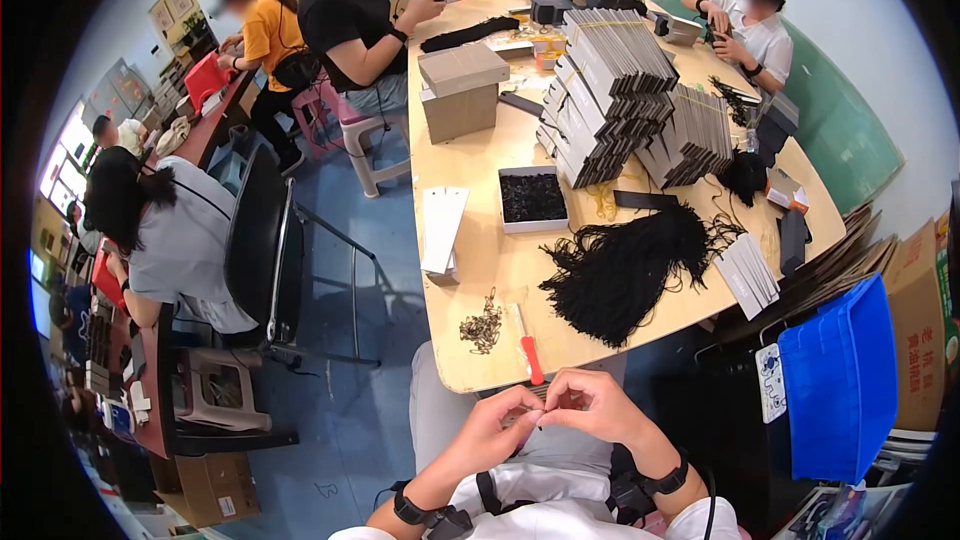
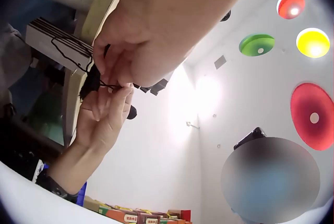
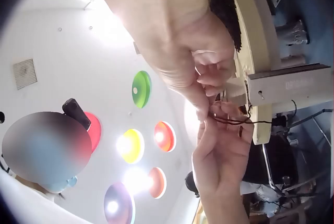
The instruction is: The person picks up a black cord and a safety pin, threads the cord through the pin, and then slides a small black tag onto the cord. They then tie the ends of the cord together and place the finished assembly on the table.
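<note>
Both hands meet over the lap at the table's near edge. My left hand point(image 1: 500, 428) and right hand point(image 1: 597, 406) pinch a thin black cord point(image 3: 255, 122) between thumbs and fingertips. In the left wrist view, the cord point(image 2: 79, 66) makes a loose loop in front of a stack of grey cards point(image 2: 58, 44). A grey card point(image 3: 295, 86) with a small hole stands just beyond the fingers in the right wrist view. The fingers hide the pinched part of the cord. Closest on the table lies a red-handled tool point(image 1: 531, 360).
A heap of small brass-coloured pieces point(image 1: 481, 328), a black cord bundle point(image 1: 635, 275) and a white box of black bits point(image 1: 532, 200) lie on the table point(image 1: 480, 365). Tall stacks of grey cards point(image 1: 610, 90) stand behind. A blue bin point(image 1: 840, 380) is at right.
</note>
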Motion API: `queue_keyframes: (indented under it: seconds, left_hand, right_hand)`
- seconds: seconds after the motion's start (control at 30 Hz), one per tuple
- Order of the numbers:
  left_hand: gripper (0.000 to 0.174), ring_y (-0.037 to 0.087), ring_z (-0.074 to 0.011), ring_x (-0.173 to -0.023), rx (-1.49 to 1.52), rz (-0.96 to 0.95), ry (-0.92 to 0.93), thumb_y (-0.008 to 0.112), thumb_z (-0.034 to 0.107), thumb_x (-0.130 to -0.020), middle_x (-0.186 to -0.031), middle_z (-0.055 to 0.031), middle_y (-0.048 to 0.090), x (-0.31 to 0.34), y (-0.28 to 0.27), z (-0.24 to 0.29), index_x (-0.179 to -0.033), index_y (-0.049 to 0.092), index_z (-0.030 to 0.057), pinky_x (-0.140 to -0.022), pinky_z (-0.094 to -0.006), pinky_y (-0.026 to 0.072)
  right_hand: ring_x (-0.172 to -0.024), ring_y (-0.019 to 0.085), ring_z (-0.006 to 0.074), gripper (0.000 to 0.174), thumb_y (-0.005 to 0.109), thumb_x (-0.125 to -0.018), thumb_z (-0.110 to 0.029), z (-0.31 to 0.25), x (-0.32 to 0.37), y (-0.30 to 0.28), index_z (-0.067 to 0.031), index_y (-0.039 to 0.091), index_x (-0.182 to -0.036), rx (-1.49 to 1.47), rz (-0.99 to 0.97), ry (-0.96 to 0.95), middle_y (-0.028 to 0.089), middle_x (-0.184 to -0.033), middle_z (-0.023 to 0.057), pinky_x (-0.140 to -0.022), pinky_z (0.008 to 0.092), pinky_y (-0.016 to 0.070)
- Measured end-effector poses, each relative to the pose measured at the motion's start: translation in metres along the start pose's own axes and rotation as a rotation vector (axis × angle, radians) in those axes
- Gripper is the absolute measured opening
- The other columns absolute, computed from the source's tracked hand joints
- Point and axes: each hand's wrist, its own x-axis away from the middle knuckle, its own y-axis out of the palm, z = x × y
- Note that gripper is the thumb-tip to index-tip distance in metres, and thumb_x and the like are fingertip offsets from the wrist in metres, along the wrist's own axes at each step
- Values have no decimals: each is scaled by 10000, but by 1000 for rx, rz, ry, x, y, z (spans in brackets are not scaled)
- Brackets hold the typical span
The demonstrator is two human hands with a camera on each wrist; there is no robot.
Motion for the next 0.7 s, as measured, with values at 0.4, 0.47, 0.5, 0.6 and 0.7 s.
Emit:
queue_keyframes:
  seconds: [0.4,0.47,0.5,0.6,0.7]
  left_hand:
    - [76,538,-104,-801,-95,77,112,537,67,-943,-882,-44,531,3,10,-2,-965,523,-5,-667,-244,486]
    - [77,548,-116,-802,-187,85,135,545,64,-934,-881,-53,535,3,10,1,-964,520,-2,-657,-248,490]
    - [77,548,-121,-792,-232,85,142,548,65,-930,-877,-55,535,2,11,6,-958,516,1,-643,-252,489]
    - [76,541,-123,-775,-272,84,153,545,71,-929,-866,-54,534,2,12,8,-942,508,5,-620,-252,481]
    - [77,526,-115,-765,-271,87,165,537,81,-936,-857,-48,533,1,11,7,-929,503,11,-606,-245,466]
  right_hand:
    - [-753,604,114,157,725,-801,-36,3,0,1,0,587,-867,-361,-74,129,612,-837,46,-599,247,533]
    - [-754,607,115,159,723,-799,-25,4,-1,2,-3,580,-864,-395,-68,120,613,-827,40,-617,253,548]
    - [-754,607,115,159,723,-799,-25,3,-1,2,-3,580,-864,-396,-68,121,613,-827,40,-617,253,548]
    - [-771,626,123,168,724,-797,-25,-4,2,3,4,582,-884,-347,-53,126,615,-832,44,-644,259,560]
    - [-760,637,140,134,707,-786,46,-18,7,5,32,599,-863,-256,32,132,615,-859,66,-657,258,560]
